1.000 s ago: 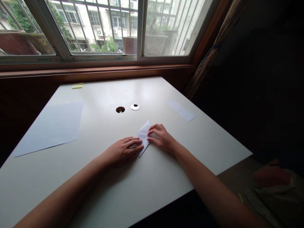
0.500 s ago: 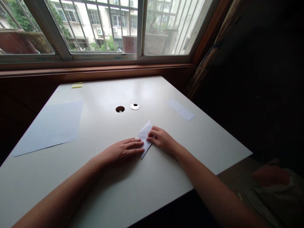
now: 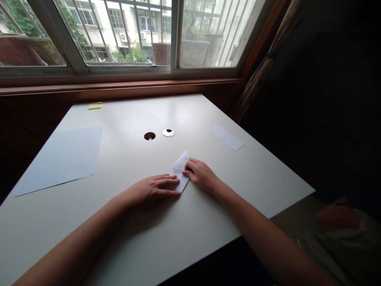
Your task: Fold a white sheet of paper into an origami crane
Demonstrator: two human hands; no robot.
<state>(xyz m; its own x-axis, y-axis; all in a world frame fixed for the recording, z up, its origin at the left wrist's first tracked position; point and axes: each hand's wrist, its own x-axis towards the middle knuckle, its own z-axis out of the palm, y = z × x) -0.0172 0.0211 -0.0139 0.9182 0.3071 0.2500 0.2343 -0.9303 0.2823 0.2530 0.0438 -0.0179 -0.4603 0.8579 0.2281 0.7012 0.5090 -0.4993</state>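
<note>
A small folded white paper [image 3: 181, 167], narrow and pointed, lies on the white table [image 3: 166, 234] in front of me. My left hand [image 3: 150, 190] lies flat with its fingers stretched out, the fingertips pressing on the paper's lower left edge. My right hand [image 3: 201, 174] rests on the paper's right side with the fingers curled and pinched on its edge. Part of the paper is hidden under both hands.
A large white sheet [image 3: 61, 159] lies at the left of the table. A paper strip [image 3: 226, 136] lies at the right. A cable hole [image 3: 149, 136] and its round cap [image 3: 168, 132] sit mid-table. A yellow note pad [image 3: 94, 106] is at the far left corner, below the window.
My right hand has drawn its fingers in along the paper's right side, and the paper now looks narrower. My left hand has kept pressing at nearly the same spot.
</note>
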